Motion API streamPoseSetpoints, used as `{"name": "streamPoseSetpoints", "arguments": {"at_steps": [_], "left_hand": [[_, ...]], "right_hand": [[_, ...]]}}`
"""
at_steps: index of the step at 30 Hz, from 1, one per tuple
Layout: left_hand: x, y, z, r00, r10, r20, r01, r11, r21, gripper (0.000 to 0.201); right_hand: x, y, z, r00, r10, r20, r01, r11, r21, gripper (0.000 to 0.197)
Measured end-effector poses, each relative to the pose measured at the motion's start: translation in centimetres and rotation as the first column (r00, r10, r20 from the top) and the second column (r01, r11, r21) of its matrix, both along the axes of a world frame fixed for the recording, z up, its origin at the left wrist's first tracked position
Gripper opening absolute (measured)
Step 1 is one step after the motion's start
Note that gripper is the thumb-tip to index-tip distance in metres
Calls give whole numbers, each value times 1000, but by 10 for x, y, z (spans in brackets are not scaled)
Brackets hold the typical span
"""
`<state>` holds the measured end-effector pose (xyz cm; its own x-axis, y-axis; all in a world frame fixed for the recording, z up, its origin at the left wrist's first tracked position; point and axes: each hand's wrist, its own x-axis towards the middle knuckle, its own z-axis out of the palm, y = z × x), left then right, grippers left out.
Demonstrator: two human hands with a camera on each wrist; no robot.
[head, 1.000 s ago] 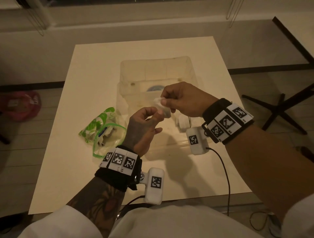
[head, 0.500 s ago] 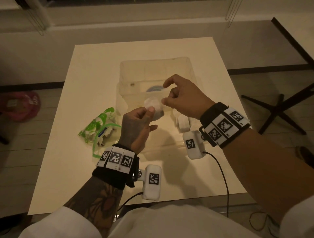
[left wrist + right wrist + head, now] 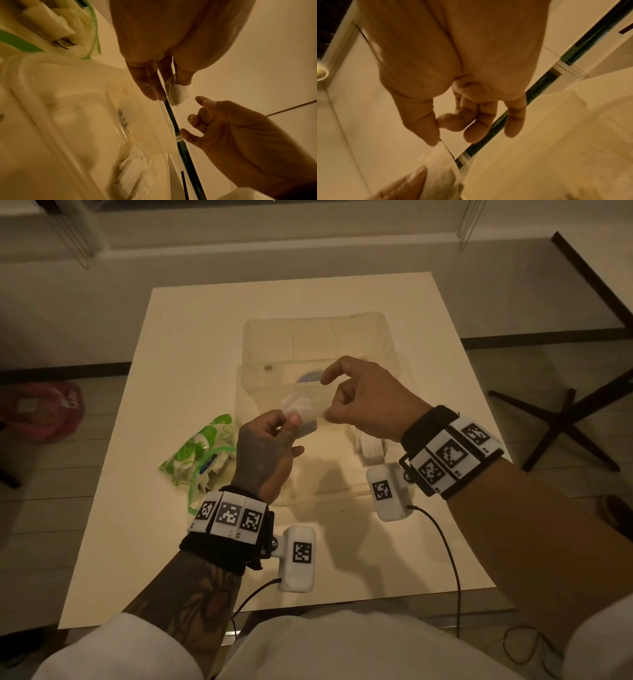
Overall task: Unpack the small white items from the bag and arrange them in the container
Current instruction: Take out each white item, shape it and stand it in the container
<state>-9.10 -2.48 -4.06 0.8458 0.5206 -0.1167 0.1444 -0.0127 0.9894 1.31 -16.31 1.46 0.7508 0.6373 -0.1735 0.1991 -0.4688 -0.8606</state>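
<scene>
Left hand [image 3: 265, 451]: pinches small white item [image 3: 298, 413] above container [image 3: 317, 337].
Right hand [image 3: 368, 402]: beside it, fingers loosely curled, holding nothing.
Bag [image 3: 202, 455]: on counter [image 3: 164, 542], left of container.

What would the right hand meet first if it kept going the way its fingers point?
Probably the white item pinched in the left hand. The right hand is beside it over the container, fingertips aimed at it across a small gap; depth is hard to judge.
</scene>
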Motion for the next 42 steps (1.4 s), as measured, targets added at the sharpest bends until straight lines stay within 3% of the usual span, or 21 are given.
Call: {"name": "streamPoseSetpoints", "arguments": {"at_steps": [5, 10, 21, 28, 31, 34, 42], "left_hand": [[0, 1, 0, 999, -38, -5, 38, 999, -10, 19], [-1, 1, 3, 987, -159, -13, 159, 987, -1, 15], [2, -5, 3, 967, -256, 8, 241, 900, -362, 24], [2, -3, 1, 960, -277, -45, 262, 941, -216, 10], [0, -5, 4, 940, -333, -69, 305, 916, -261, 16], [-2, -5, 6, 936, -344, -75, 318, 917, -240, 21], [-5, -4, 4, 914, -394, -95, 364, 902, -233, 11]], "right_hand": [[1, 1, -4, 994, 99, 49, -95, 993, -71, 58], [2, 7, -7, 985, 102, 139, -92, 993, -74, 18], [3, 6, -11, 992, 75, 97, -75, 997, 4, 7], [2, 5, -9, 989, 123, 80, -121, 992, -35, 9], [2, 6, -10, 993, 79, 93, -78, 997, -14, 10], [0, 7, -10, 989, 129, 66, -128, 992, -16, 12], [-1, 6, -14, 984, 149, 95, -145, 988, -46, 13]]}}
